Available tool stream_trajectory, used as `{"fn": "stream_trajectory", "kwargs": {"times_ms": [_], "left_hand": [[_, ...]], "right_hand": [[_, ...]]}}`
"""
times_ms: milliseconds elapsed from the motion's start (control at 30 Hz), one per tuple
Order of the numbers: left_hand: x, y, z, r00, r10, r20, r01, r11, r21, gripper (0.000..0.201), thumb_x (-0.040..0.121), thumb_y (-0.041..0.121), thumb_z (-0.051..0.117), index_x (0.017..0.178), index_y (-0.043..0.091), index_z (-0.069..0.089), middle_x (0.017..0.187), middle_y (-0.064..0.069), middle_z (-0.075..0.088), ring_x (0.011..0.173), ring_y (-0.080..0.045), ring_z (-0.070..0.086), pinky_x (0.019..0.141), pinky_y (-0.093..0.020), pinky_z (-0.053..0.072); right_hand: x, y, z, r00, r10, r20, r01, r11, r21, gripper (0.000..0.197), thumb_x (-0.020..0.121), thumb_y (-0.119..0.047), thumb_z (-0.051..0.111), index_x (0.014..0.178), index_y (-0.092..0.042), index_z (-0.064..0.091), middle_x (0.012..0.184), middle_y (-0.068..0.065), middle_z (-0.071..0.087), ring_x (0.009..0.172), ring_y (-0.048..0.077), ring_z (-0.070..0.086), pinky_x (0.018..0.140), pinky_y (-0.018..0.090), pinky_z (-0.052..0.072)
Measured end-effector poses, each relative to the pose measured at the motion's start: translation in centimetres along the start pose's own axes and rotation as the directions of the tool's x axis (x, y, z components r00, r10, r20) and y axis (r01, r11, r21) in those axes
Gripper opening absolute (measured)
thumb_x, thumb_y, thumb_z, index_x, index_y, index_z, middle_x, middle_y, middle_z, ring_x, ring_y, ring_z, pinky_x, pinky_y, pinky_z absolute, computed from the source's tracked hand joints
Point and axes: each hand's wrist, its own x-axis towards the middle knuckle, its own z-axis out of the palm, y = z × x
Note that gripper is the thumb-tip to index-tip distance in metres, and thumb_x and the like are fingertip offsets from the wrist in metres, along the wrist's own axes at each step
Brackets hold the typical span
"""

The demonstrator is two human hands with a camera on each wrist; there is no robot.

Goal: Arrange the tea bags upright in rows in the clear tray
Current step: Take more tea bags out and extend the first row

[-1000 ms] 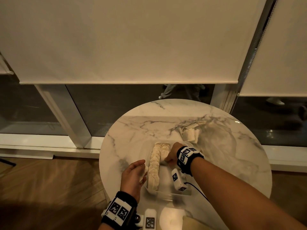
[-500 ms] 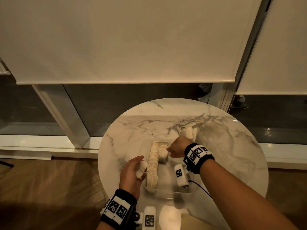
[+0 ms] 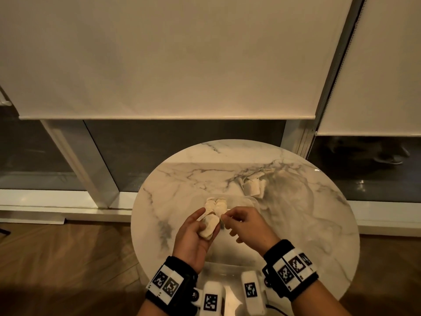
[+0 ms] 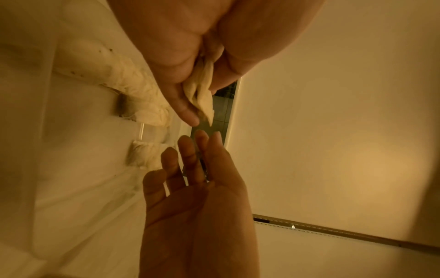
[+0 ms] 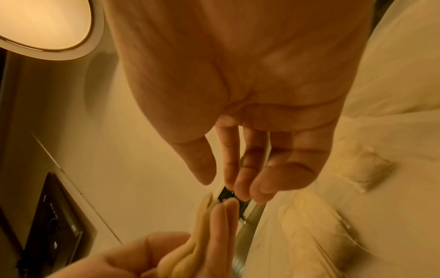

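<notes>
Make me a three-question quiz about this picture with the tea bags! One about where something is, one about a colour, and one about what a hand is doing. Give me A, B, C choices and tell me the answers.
1. Where is the loose pile of tea bags?
A. on the floor
B. on the table beyond the clear tray
C. on the window sill

2. What colour are the tea bags?
A. bright green
B. black
C. pale cream

3. What is the left hand doing?
A. holding tea bags
B. lying flat on the table
C. pulling the blind

Answers:
1 B, the pile lies on the marble past the tray's far right corner.
2 C, every bag looks pale cream.
3 A, its fingers curl round a small bunch, with the right hand reaching toward it.
</notes>
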Motion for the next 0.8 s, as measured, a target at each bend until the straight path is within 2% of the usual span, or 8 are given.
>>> {"fn": "stream_trajectory", "kwargs": {"times_ms": [167,233,300,400,500,567,700,800], "left_hand": [[-0.5,-0.4,0.9,0.998,0.024,0.061,-0.029,0.996,0.085,0.044,0.091,-0.016,0.032,0.121,0.001,0.059,0.116,-0.026,0.068,0.103,-0.036,0.068,0.080,-0.041,0.061],[-0.5,-0.5,1.1,0.997,0.025,0.072,-0.032,0.995,0.099,0.043,0.091,-0.015,0.033,0.121,0.001,0.060,0.111,-0.025,0.070,0.097,-0.033,0.071,0.079,-0.041,0.061],[-0.5,-0.7,1.2,0.997,0.023,0.070,-0.031,0.994,0.104,0.040,0.093,-0.013,0.037,0.121,0.001,0.060,0.109,-0.024,0.071,0.095,-0.032,0.072,0.078,-0.040,0.061],[-0.4,-1.2,0.9,0.999,0.023,0.045,-0.029,0.992,0.120,0.034,0.094,-0.009,0.043,0.121,0.000,0.060,0.114,-0.026,0.069,0.098,-0.032,0.070,0.077,-0.038,0.061],[0.0,-1.5,0.4,1.000,0.003,0.001,-0.003,0.993,0.115,0.031,0.093,-0.005,0.045,0.118,0.001,0.062,0.118,-0.025,0.068,0.104,-0.035,0.067,0.069,-0.035,0.060],[0.1,-1.4,0.2,1.000,-0.022,-0.017,0.024,0.996,0.086,0.028,0.093,0.001,0.047,0.116,0.002,0.064,0.118,-0.023,0.068,0.109,-0.036,0.065,0.070,-0.034,0.058],[0.3,-1.1,0.1,0.999,-0.030,-0.042,0.032,0.998,0.052,0.025,0.093,0.008,0.054,0.113,0.001,0.067,0.109,-0.020,0.070,0.096,-0.031,0.067,0.070,-0.034,0.058],[0.5,-1.0,-0.3,0.997,-0.015,-0.072,0.018,0.999,0.042,0.024,0.093,0.002,0.048,0.111,-0.001,0.064,0.110,-0.025,0.067,0.095,-0.034,0.066,0.074,-0.033,0.058]], "right_hand": [[0.2,0.6,0.2,0.998,-0.034,-0.062,0.033,0.999,-0.024,0.015,0.084,-0.035,0.076,0.082,-0.021,0.072,0.071,-0.003,0.069,0.060,0.006,0.061,0.051,0.023,0.047],[0.4,0.7,0.2,0.994,-0.064,-0.087,0.060,0.997,-0.054,0.014,0.082,-0.031,0.079,0.081,-0.019,0.071,0.067,-0.005,0.066,0.059,0.005,0.058,0.054,0.024,0.047],[0.5,0.9,0.1,0.993,-0.069,-0.094,0.068,0.998,-0.015,0.014,0.081,-0.023,0.080,0.081,-0.013,0.070,0.064,-0.001,0.064,0.057,0.007,0.056,0.052,0.026,0.048],[0.4,1.0,-0.2,0.993,-0.077,-0.090,0.081,0.995,0.049,0.012,0.082,-0.017,0.080,0.082,-0.010,0.070,0.065,0.003,0.065,0.057,0.009,0.057,0.047,0.026,0.048],[0.4,1.0,-0.6,0.990,-0.101,-0.100,0.108,0.991,0.073,0.010,0.084,-0.018,0.078,0.079,-0.015,0.070,0.066,-0.003,0.068,0.058,0.006,0.061,0.049,0.027,0.050],[0.6,1.0,-0.9,0.985,-0.115,-0.131,0.126,0.988,0.084,0.011,0.086,-0.018,0.076,0.078,-0.016,0.069,0.067,-0.002,0.069,0.060,0.008,0.064,0.050,0.029,0.053],[1.0,0.9,-1.7,0.981,-0.109,-0.157,0.136,0.976,0.169,0.011,0.088,-0.016,0.074,0.082,-0.012,0.066,0.076,0.008,0.072,0.068,0.017,0.069,0.055,0.033,0.057],[1.5,0.9,-2.1,0.984,-0.093,-0.155,0.123,0.972,0.198,0.010,0.090,-0.015,0.071,0.086,-0.009,0.064,0.080,0.012,0.073,0.070,0.020,0.069,0.057,0.035,0.058]]}}
